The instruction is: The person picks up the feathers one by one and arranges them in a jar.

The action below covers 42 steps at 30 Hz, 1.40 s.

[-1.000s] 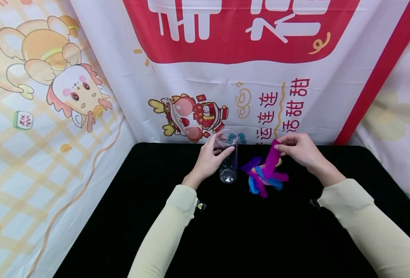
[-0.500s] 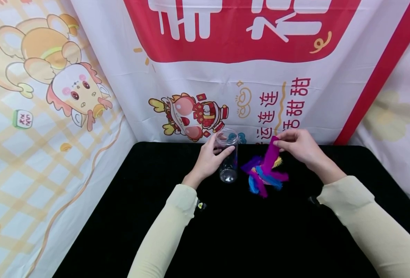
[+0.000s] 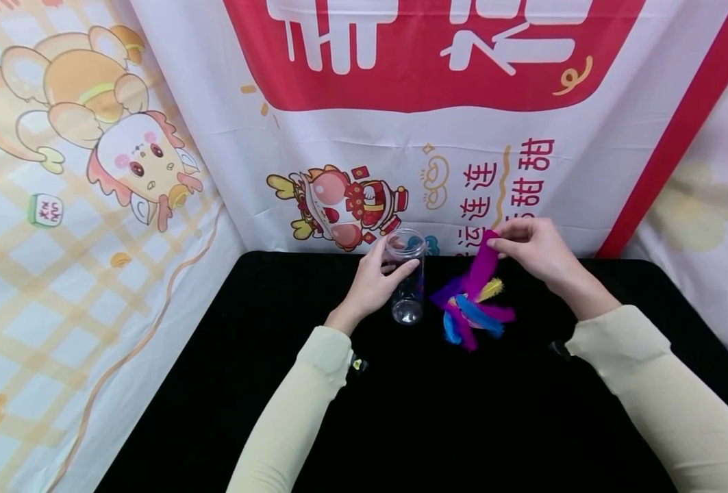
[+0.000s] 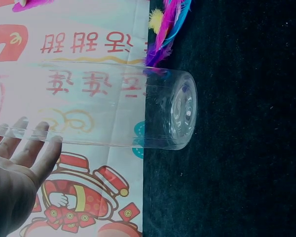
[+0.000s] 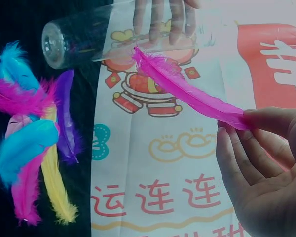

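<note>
In the head view my left hand (image 3: pixel 374 279) grips a clear plastic jar (image 3: pixel 408 294) round its upper part. The jar stands upright with its mouth uncovered, and nothing shows inside it. My right hand (image 3: pixel 536 252) pinches the tip of a magenta feather (image 5: pixel 187 94) between thumb and fingers. That feather hangs down from the hand, its quill end pointing toward the jar in the right wrist view. Below it lies a heap of loose feathers: a blue feather (image 5: pixel 29 143), a yellow feather (image 5: pixel 56 177), a purple feather (image 5: pixel 65 118) and several more in pink and blue.
A black cloth (image 3: pixel 437 424) covers the table. Behind its far edge hangs a white and red printed backdrop (image 3: pixel 437 89). Another printed curtain (image 3: pixel 92 287) runs along the left side. The feather heap lies just right of the jar.
My right hand has risen slightly, lifting the magenta feather off the heap and uncovering more of the yellow feather. My left hand and the jar have stayed in place.
</note>
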{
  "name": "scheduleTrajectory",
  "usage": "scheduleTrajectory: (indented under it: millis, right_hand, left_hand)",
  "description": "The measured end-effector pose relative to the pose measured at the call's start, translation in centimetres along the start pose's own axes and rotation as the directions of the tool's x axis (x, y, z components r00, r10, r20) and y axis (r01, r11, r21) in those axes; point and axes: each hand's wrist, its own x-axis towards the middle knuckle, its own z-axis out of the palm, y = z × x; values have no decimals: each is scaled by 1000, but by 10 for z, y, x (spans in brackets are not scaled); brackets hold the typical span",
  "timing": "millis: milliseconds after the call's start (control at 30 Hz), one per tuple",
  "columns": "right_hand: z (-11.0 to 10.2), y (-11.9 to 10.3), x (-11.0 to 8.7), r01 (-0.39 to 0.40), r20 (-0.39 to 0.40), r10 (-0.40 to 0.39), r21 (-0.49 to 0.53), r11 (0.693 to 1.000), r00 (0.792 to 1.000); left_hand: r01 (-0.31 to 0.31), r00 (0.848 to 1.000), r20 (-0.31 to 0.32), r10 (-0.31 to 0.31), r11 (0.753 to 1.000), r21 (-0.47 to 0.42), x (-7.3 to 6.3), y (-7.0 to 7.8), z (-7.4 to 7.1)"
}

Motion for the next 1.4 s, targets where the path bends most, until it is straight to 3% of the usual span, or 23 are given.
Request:
scheduleTrajectory:
  millis: [667, 1400]
  right_hand:
    - [1, -23, 7, 39, -42, -40, -34, 999, 998]
    - [3, -35, 14, 91, -60, -90, 4, 996, 994]
  left_hand:
    - [10, 1000, 1, -10, 1000, 12, 1, -1, 0]
    - [12, 1000, 0, -12, 1000, -4, 0, -2, 1]
